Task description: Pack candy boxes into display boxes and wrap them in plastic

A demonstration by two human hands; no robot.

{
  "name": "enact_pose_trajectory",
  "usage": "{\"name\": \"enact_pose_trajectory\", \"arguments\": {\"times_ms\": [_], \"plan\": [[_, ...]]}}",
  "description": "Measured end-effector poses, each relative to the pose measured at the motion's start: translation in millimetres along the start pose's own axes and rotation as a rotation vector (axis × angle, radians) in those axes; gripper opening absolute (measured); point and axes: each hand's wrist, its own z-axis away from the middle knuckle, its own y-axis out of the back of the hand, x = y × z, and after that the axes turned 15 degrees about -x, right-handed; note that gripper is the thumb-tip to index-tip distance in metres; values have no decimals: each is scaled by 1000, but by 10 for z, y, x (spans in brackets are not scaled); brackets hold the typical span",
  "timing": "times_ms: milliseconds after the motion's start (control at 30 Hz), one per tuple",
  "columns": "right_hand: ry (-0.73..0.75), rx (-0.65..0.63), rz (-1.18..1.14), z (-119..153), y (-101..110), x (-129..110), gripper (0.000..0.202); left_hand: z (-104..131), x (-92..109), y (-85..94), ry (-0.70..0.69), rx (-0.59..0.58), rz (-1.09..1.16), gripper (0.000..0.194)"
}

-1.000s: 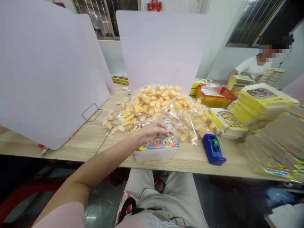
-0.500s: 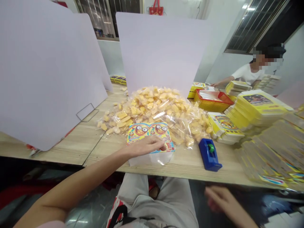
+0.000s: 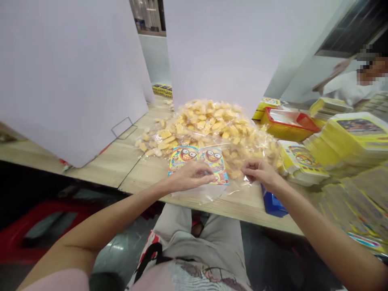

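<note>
Two printed cartoon-face cards (image 3: 223, 165) lie side by side at the front of the table, with clear plastic (image 3: 209, 192) around their lower edge. Over the cards, my left hand (image 3: 195, 174) rests palm down with its fingers apart. My right hand (image 3: 259, 171) is to the right of the cards, thumb and fingertips pinched together. Clear film shows near those fingertips, but whether they grip it is too small to tell. Partly hidden below my right wrist is a blue tape dispenser (image 3: 274, 203). Behind both hands rises a heap of yellow pieces in clear wrappers (image 3: 209, 121).
White boards (image 3: 224, 48) stand behind the heap and at the left. At right are a red and yellow basket (image 3: 287, 125), stacked yellow cartoon boxes (image 3: 300, 159) and leaning clear-fronted packs (image 3: 351, 202). Another person (image 3: 348, 87) is at the far right. A wire stand (image 3: 124, 128) sits left.
My right hand has come up from below the table edge to beside the cards, its fingers pinched. My left hand stays over the cards. The view has shifted.
</note>
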Motion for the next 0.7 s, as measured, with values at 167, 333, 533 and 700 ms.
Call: {"name": "enact_pose_trajectory", "arguments": {"times_ms": [167, 333, 533, 700], "plan": [[-2, 11, -48, 9, -39, 106, 38, 604, 122, -281, 361, 419, -13, 34], [21, -56, -82, -50, -64, 193, 36, 845, 30, -748, 586, 369, 519, 34], [41, -69, -183, -83, -145, 280, 36, 750, -29, -745, 577, 360, 826, 35], [-18, -140, -331, -13, -202, 301, 39, 818, 17, -507, 558, 356, 830, 33]]}}
